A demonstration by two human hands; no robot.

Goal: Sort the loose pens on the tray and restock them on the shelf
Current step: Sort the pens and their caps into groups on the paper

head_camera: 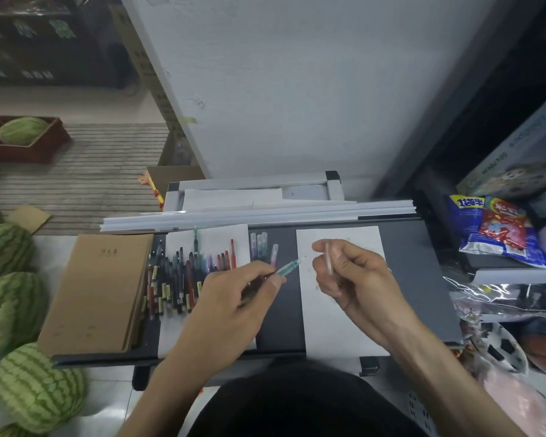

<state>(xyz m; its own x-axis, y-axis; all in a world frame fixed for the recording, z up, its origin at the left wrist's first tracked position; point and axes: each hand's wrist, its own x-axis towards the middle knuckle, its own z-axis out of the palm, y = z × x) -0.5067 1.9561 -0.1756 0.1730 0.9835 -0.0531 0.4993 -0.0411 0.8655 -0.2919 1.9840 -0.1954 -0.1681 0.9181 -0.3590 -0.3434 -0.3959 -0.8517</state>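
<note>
A dark grey tray (423,279) holds a heap of loose pens (183,275) on a white sheet at its left. My left hand (234,304) grips a green-barrelled pen (289,268), its bare tip pointing right and up. Just right of that tip, my right hand (353,272) pinches a clear pen cap (328,258) over another white sheet (338,313). A few capped pastel pens (260,244) lie apart from the heap at the tray's back.
A stack of brown notebooks (98,294) lies on the tray's left end. White strips (259,212) run along its far edge. Watermelons (10,307) crowd the floor at left. Snack bags (498,231), boxes and balls fill the shelf at right.
</note>
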